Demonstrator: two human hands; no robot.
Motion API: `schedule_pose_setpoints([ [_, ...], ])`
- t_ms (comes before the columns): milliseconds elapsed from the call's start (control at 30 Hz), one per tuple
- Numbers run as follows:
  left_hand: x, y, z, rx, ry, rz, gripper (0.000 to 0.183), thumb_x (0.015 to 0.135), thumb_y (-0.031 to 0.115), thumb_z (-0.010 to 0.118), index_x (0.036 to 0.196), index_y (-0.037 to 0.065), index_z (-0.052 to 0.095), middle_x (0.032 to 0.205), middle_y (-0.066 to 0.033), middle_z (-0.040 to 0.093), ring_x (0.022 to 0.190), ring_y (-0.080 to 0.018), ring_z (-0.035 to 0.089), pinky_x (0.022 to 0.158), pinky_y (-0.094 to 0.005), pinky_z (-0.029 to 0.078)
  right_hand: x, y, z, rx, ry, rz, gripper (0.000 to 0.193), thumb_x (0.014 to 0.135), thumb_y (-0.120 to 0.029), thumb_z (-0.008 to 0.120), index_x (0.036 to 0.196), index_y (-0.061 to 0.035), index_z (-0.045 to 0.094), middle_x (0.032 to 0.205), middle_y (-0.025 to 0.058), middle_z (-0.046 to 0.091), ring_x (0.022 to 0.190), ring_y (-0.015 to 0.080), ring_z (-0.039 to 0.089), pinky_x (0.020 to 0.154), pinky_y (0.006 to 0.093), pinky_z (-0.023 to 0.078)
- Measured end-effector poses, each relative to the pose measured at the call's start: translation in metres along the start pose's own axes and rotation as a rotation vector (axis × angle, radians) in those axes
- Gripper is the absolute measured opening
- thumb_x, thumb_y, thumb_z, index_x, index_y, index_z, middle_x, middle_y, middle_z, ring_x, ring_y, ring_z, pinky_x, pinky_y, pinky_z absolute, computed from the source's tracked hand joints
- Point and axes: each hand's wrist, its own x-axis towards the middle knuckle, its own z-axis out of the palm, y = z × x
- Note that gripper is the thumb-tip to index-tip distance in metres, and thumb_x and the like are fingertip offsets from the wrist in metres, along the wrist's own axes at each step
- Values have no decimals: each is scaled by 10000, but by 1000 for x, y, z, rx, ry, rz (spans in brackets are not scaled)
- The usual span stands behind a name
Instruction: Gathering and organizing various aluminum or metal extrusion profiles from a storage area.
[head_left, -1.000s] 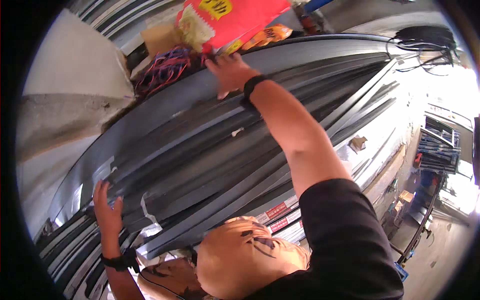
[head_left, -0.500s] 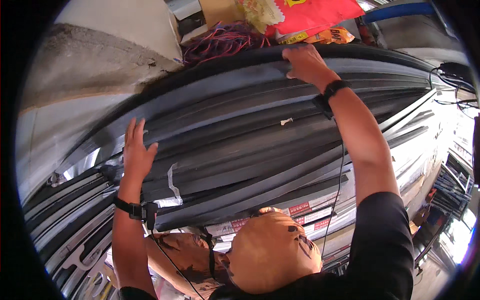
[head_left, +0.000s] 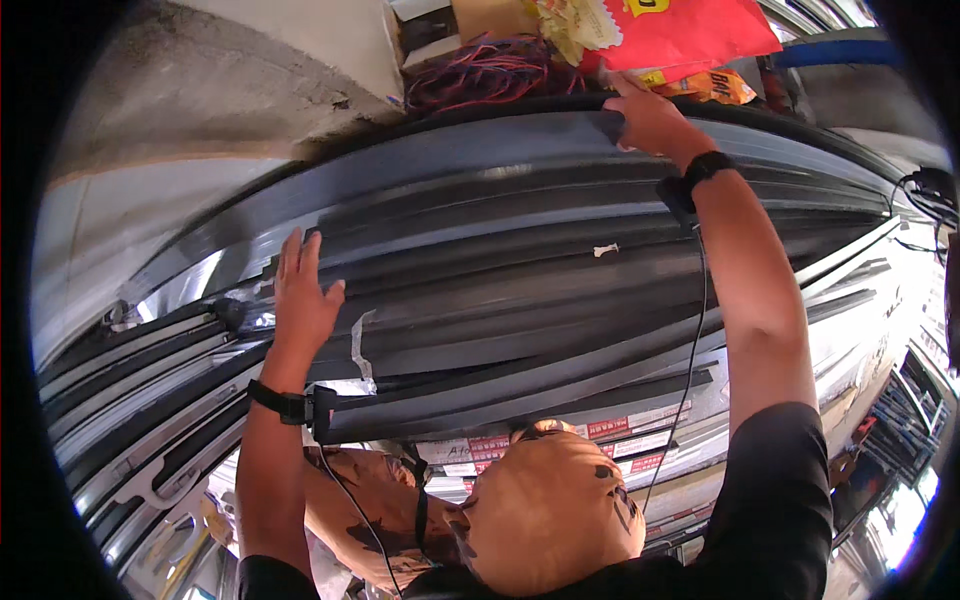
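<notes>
The grey profile (head_left: 430,158) lies at the back of the profile stack (head_left: 480,290). The right hand (head_left: 655,122) spans its far edge (clamping: cannot tell); the left hand (head_left: 306,305), fingers apart, is at the stack's left end. Behind the stack: red bag (head_left: 690,42), wires (head_left: 480,75).

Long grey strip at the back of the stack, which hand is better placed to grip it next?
Probably the right hand: its fingers are at the far edge of the long grey strip, thumb on the near side. The left hand is open near the left ends of dark strips; contact is unclear.
</notes>
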Motion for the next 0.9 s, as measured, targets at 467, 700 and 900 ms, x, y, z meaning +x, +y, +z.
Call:
schedule_pose_setpoints([
  [467, -10, -3, -7, -50, -6, -13, 686, 753, 116, 696, 1370, 47, 405, 1470, -219, 303, 1348, -406, 315, 1103, -453, 311, -13, -29, -9, -176, -248, 219, 531, 662, -225, 800, 1129, -95, 584, 1209, 127, 595, 1102, 340, 575, 897, 451, 479],
  [700, -10, 2, 1, -67, -35, 8, 658, 766, 149, 685, 1359, 41, 422, 1474, -223, 301, 1360, -405, 297, 1108, -446, 301, 14, -17, -15, 68, -477, 266, 571, 638, -252, 812, 1141, -90, 595, 1165, 147, 614, 1064, 341, 597, 858, 424, 493],
  [900, -30, 1, 12, -117, -71, -18, 635, 766, 168, 693, 1334, 36, 443, 1470, -235, 300, 1355, -409, 305, 1107, -450, 303, 44, -14, 3, 99, -536, 115, 713, 593, -240, 828, 1222, -58, 547, 1124, 185, 634, 1064, 353, 597, 911, 405, 463],
])
